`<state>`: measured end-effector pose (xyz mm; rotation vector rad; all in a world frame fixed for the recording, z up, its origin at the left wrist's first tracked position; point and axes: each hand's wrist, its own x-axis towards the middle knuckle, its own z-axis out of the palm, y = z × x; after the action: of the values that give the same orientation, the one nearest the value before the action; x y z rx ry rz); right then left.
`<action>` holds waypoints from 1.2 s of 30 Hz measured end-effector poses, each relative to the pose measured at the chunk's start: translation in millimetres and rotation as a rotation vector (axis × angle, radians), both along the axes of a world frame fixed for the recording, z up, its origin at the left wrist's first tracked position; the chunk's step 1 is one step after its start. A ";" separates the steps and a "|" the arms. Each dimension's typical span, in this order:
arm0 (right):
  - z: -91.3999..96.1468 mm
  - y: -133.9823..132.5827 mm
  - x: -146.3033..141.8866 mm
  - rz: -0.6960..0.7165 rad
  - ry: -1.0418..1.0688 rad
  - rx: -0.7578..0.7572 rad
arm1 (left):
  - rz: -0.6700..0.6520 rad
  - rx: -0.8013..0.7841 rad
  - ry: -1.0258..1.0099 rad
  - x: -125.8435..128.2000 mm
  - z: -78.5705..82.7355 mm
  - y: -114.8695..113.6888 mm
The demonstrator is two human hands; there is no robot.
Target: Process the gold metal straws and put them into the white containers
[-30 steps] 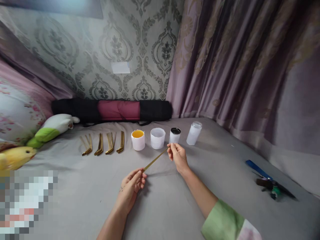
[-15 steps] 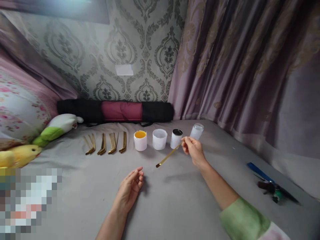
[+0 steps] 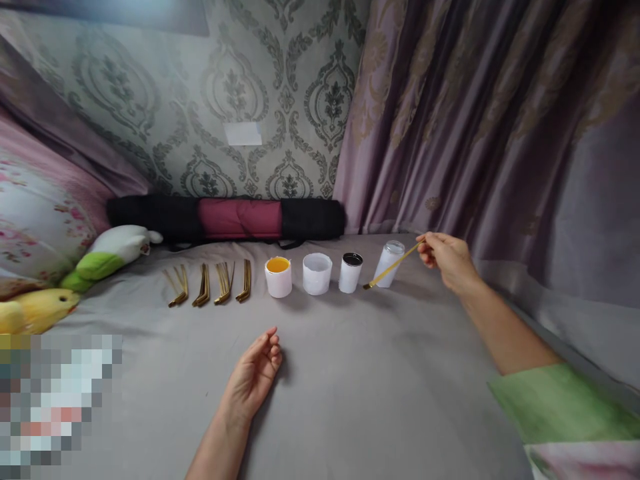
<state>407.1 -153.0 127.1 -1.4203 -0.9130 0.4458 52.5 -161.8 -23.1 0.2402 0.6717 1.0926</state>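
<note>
My right hand (image 3: 447, 258) pinches the end of a thin gold stick (image 3: 393, 266), held above the grey sheet just right of a frosted clear jar (image 3: 389, 263). The stick's lower tip hangs near that jar's base. A row of small cups stands left of the jar: a black-topped one (image 3: 351, 272), a white one (image 3: 317, 273) and one filled with yellow (image 3: 278, 276). My left hand (image 3: 253, 375) rests on the sheet, palm up, fingers loosely curled, holding nothing. Bent gold sticks (image 3: 210, 284) lie in small bundles left of the cups.
A black and maroon rolled bag (image 3: 227, 219) lies along the patterned wall. Soft toys (image 3: 107, 255) and a floral pillow (image 3: 35, 220) crowd the left side. Purple curtains (image 3: 490, 127) hang on the right.
My left hand let go of the gold stick and settled on the sheet. My right hand carried the stick to the right, past the cups, to beside the clear jar.
</note>
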 end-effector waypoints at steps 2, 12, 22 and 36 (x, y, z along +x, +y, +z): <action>8.2 2.1 7.9 -0.028 -0.021 0.001 | 0.001 -0.010 -0.011 -0.5 0.2 0.1; 40.7 18.4 39.5 -0.167 -0.185 0.006 | 0.019 -0.033 -0.018 -1.4 1.7 0.0; 56.5 33.9 63.9 -0.321 -0.394 0.022 | 0.020 -0.051 -0.012 -1.4 -0.3 1.3; 43.6 55.2 71.2 -0.399 -0.655 -0.021 | 0.011 -0.028 -0.009 -3.4 -6.5 2.6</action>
<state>478.3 -97.8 170.8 -1.7539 -1.0972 -0.3351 49.0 -159.2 -29.5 0.2076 0.6812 1.0933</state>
